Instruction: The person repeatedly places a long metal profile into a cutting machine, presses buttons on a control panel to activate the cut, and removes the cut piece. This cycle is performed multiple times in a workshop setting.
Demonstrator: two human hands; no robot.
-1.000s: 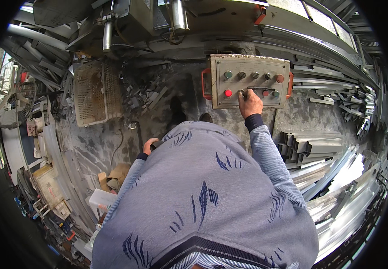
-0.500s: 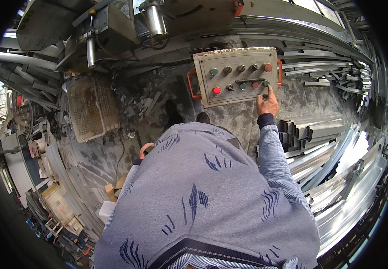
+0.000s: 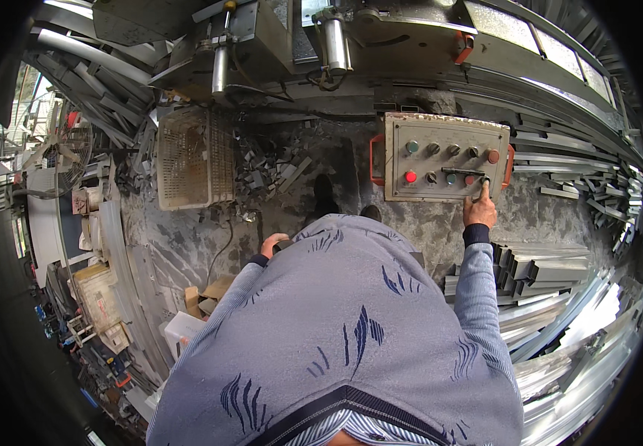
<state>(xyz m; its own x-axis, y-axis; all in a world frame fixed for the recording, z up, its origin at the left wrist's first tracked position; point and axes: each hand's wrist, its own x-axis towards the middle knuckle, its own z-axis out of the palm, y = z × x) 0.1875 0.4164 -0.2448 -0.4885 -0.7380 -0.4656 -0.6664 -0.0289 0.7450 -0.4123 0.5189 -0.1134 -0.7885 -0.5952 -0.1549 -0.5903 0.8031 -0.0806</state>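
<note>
A beige control box (image 3: pixel 447 193) with two rows of coloured buttons and black knobs stands ahead of me to the right. My right hand (image 3: pixel 480 212) is at its lower right corner, index finger stretched out onto the end button of the lower row, which the fingertip covers. The other fingers are bent, holding nothing. A red button (image 3: pixel 410 177) at the lower left glows. My left hand (image 3: pixel 273 244) is low at my left side, curled by a dark thing that I cannot make out; my shirt partly hides it.
Orange handles (image 3: pixel 375 160) stick out from the box's sides. Beyond stands a machine with metal cylinders (image 3: pixel 336 44). A plastic crate (image 3: pixel 164 167) and metal offcuts (image 3: pixel 284 175) lie to the left. Stacked metal profiles (image 3: pixel 559 260) lie at the right.
The view has shifted, so the box and crate appear farther right and the box lower. My right index finger remains at the same lower right button. My left hand stays at my side.
</note>
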